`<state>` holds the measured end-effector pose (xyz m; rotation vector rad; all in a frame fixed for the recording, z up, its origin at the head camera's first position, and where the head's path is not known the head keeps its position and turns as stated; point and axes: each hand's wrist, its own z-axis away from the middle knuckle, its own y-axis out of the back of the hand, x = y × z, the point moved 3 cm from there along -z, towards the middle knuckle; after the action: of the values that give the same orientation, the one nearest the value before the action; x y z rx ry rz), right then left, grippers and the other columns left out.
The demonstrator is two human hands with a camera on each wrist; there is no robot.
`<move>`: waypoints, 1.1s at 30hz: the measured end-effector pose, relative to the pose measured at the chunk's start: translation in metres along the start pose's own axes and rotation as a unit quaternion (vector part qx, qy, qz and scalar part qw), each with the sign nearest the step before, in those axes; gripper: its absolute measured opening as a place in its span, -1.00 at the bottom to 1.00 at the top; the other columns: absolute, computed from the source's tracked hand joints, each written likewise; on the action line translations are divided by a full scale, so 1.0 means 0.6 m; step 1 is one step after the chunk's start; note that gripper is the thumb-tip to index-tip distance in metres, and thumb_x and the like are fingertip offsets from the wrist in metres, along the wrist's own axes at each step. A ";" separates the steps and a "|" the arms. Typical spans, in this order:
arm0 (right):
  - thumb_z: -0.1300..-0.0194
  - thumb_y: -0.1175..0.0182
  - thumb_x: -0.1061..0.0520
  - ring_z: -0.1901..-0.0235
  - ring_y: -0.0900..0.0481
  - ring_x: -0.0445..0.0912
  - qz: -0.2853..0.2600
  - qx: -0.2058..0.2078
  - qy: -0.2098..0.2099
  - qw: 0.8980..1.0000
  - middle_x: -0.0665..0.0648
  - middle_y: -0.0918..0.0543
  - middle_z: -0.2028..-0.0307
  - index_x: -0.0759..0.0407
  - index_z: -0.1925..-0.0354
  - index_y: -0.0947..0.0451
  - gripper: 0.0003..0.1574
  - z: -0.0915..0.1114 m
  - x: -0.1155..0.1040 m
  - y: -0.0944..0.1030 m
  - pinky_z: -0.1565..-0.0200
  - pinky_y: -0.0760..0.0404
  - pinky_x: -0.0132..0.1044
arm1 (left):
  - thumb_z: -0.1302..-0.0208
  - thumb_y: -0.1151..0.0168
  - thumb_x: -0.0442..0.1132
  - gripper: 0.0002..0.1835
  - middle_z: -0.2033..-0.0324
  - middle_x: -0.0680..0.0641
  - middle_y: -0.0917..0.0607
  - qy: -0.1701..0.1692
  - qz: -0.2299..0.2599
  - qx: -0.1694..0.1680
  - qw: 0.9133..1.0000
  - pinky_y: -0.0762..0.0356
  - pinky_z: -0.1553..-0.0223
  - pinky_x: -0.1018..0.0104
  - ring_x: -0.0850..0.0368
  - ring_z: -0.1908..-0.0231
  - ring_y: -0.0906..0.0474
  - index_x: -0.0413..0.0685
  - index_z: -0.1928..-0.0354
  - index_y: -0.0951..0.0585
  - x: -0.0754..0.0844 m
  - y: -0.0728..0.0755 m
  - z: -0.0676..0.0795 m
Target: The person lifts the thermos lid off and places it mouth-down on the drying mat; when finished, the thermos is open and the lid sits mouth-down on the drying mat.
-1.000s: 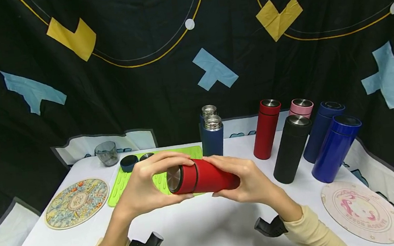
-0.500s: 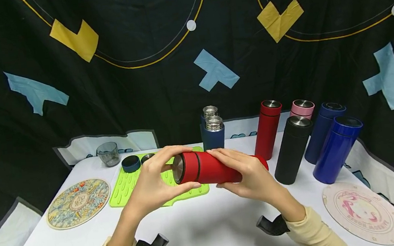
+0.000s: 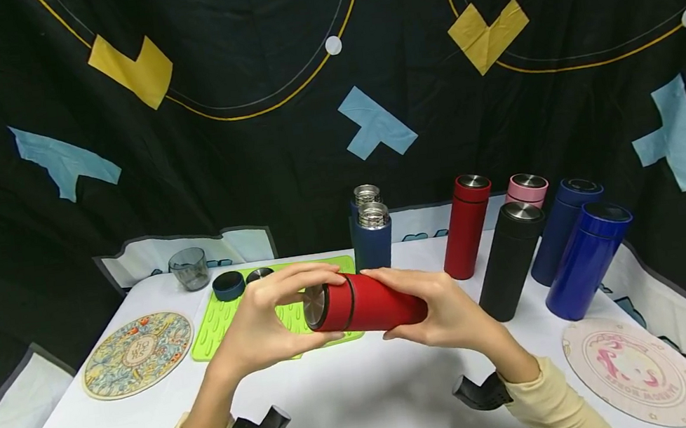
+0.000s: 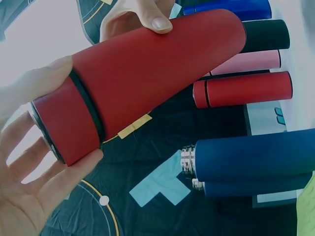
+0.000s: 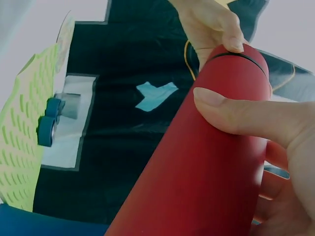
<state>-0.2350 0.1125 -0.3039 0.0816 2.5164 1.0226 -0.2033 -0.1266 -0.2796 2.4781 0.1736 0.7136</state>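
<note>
Since half a second ago, the red bottle point(image 3: 384, 306) has turned between the two hands: its base end, which then jutted out past the right hand point(image 3: 445, 307), is now tucked behind it, while the left hand point(image 3: 259, 328) has stayed on the lid end. Left wrist view shows what the head view hides, the bottle's whole length out to the rounded base end, with the right thumb on the body; the right wrist view looks along the bottle from the other side, with that thumb lying across the red wall and the left hand at the lid beyond. Close behind stand two blue bottles point(image 3: 375, 250) with bare steel necks, the front one covering much of the rear. The left hand and the held bottle block part of a lime-green mat point(image 3: 209, 334), where a dark blue lid point(image 3: 228, 285) and a steel-topped lid point(image 3: 259, 274) sit near a glass point(image 3: 190, 269). At right, a black bottle point(image 3: 509, 262) hides most of a pink bottle point(image 3: 527, 189). Both hands grasp the red bottle, the left round its lid, the right round its body, and it lies tilted between them, raised above the white counter point(image 3: 339, 405), steel lid end facing left.
</note>
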 end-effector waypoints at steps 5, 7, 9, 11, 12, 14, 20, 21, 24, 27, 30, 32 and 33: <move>0.15 -0.58 0.20 -0.11 -0.54 0.02 0.075 0.031 0.015 0.997 0.14 -0.56 -0.15 0.16 -0.28 -0.42 -0.02 -0.002 -0.004 -0.006 0.01 -0.62 -0.10 | 0.18 -0.63 -0.21 -0.33 -0.03 0.04 -0.62 0.059 -0.011 0.036 0.998 -0.67 0.29 0.29 0.09 0.01 -0.55 0.06 -0.10 -0.60 -0.007 0.000 0.000; 0.16 -0.58 0.17 -0.14 -0.52 0.03 0.127 0.045 0.019 0.991 0.14 -0.54 -0.18 0.15 -0.29 -0.42 0.00 -0.002 -0.005 -0.008 0.00 -0.61 -0.07 | 0.15 -0.62 -0.15 -0.32 -0.01 0.08 -0.62 0.098 -0.014 0.054 0.994 -0.67 0.32 0.30 0.11 0.06 -0.57 0.10 -0.12 -0.58 -0.012 -0.002 0.000; 0.16 -0.59 0.15 -0.15 -0.51 0.05 0.176 0.055 0.024 0.983 0.16 -0.53 -0.19 0.15 -0.30 -0.41 0.02 -0.001 -0.005 -0.010 -0.01 -0.60 -0.03 | 0.13 -0.61 -0.10 -0.32 0.01 0.12 -0.62 0.132 -0.018 0.066 0.989 -0.67 0.33 0.33 0.12 0.09 -0.58 0.16 -0.13 -0.56 -0.015 -0.005 0.000; 0.17 -0.60 0.14 -0.14 -0.52 0.08 0.203 0.064 0.029 0.977 0.18 -0.53 -0.18 0.16 -0.30 -0.41 0.03 -0.001 -0.005 -0.010 0.00 -0.60 0.01 | 0.12 -0.60 -0.07 -0.33 0.01 0.13 -0.62 0.149 -0.020 0.070 0.986 -0.67 0.32 0.34 0.13 0.10 -0.58 0.18 -0.13 -0.55 -0.016 -0.007 0.000; 0.18 -0.60 0.14 -0.14 -0.52 0.09 0.202 0.065 0.029 0.977 0.18 -0.53 -0.18 0.17 -0.29 -0.41 0.03 -0.001 -0.005 -0.009 0.00 -0.60 0.01 | 0.11 -0.60 -0.07 -0.32 0.00 0.12 -0.61 0.150 -0.021 0.070 0.986 -0.67 0.31 0.34 0.13 0.09 -0.57 0.17 -0.14 -0.55 -0.017 -0.008 0.000; 0.19 -0.60 0.16 -0.14 -0.52 0.08 0.184 0.059 0.025 0.981 0.18 -0.54 -0.18 0.18 -0.29 -0.42 0.03 -0.001 -0.003 -0.007 0.01 -0.61 0.01 | 0.11 -0.59 -0.06 -0.31 -0.02 0.12 -0.60 0.138 -0.026 0.059 0.988 -0.66 0.27 0.34 0.14 0.07 -0.55 0.17 -0.15 -0.54 -0.016 -0.009 -0.001; 0.16 -0.59 0.18 -0.02 -0.58 -0.06 0.023 -0.024 -0.031 0.999 0.06 -0.61 -0.08 0.09 -0.30 -0.41 0.02 0.006 0.012 0.005 0.09 -0.66 -0.19 | 0.09 -0.58 -0.21 -0.31 -0.17 0.08 -0.52 0.062 -0.008 -0.033 0.998 -0.64 0.16 0.30 0.12 -0.12 -0.45 0.13 -0.17 -0.55 -0.012 -0.011 0.002; 0.15 -0.59 0.18 0.01 -0.58 -0.09 0.001 -0.036 -0.041 0.998 0.04 -0.62 -0.07 0.07 -0.31 -0.41 0.02 0.007 0.014 0.006 0.11 -0.66 -0.23 | 0.08 -0.58 -0.22 -0.33 -0.17 0.06 -0.52 0.055 -0.004 -0.043 0.998 -0.64 0.15 0.29 0.11 -0.12 -0.45 0.12 -0.16 -0.56 -0.012 -0.011 0.003; 0.14 -0.59 0.18 0.04 -0.58 -0.11 -0.024 -0.052 -0.054 0.997 0.01 -0.62 -0.05 0.05 -0.31 -0.40 0.02 0.008 0.016 0.007 0.14 -0.66 -0.27 | 0.07 -0.57 -0.23 -0.38 -0.15 0.03 -0.54 0.043 0.001 -0.050 0.998 -0.65 0.16 0.28 0.10 -0.10 -0.47 0.10 -0.12 -0.59 -0.011 -0.012 0.003; 0.16 -0.59 0.21 0.02 -0.58 -0.10 -0.016 -0.043 -0.050 0.998 0.02 -0.62 -0.07 0.06 -0.31 -0.41 0.02 0.007 0.014 0.006 0.13 -0.66 -0.25 | 0.09 -0.59 -0.21 -0.41 -0.09 0.02 -0.59 0.033 -0.003 -0.036 0.999 -0.65 0.18 0.28 0.11 -0.06 -0.51 0.09 -0.07 -0.62 -0.013 -0.011 0.001; 0.17 -0.60 0.20 0.00 -0.58 -0.09 0.010 -0.030 -0.038 0.999 0.04 -0.62 -0.07 0.06 -0.30 -0.41 0.03 0.005 0.010 0.004 0.11 -0.66 -0.23 | 0.13 -0.60 -0.21 -0.42 -0.06 0.03 -0.62 0.027 -0.003 -0.024 0.999 -0.66 0.21 0.30 0.11 -0.05 -0.53 0.08 -0.04 -0.64 -0.014 -0.009 0.000; 0.18 -0.60 0.18 -0.02 -0.58 -0.06 0.043 -0.018 -0.024 0.999 0.05 -0.61 -0.08 0.07 -0.29 -0.42 0.03 0.004 0.005 0.001 0.09 -0.65 -0.19 | 0.15 -0.61 -0.22 -0.41 -0.04 0.03 -0.63 0.032 -0.003 -0.014 0.999 -0.66 0.25 0.31 0.11 -0.03 -0.54 0.07 -0.04 -0.64 -0.016 -0.007 0.000; 0.19 -0.60 0.17 -0.03 -0.58 -0.05 0.067 -0.011 -0.016 0.998 0.07 -0.61 -0.09 0.07 -0.29 -0.43 0.02 0.004 0.003 0.000 0.09 -0.65 -0.16 | 0.15 -0.62 -0.21 -0.40 -0.03 0.05 -0.63 0.039 -0.002 -0.007 0.999 -0.67 0.28 0.32 0.11 -0.02 -0.54 0.07 -0.04 -0.63 -0.017 -0.006 0.000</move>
<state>-0.2356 0.1142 -0.3057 0.2618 2.4975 1.0905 -0.2116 -0.1263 -0.2862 2.4372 0.2017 0.8070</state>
